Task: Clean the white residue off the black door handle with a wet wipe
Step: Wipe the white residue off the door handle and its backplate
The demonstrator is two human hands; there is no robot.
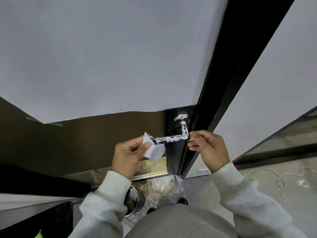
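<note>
Here the left hand pinches a folded wet wipe at the free end of the black door handle, while the right hand closes its grip at the handle's bend beside the door edge — apparently steadying it, though contact is hard to confirm. Risk: a light pinch lets the wipe slip off the bar, and caked residue may smear rather than lift. White residue coats the lever from tip to rose — thick, patchy, seemingly dried.
</note>
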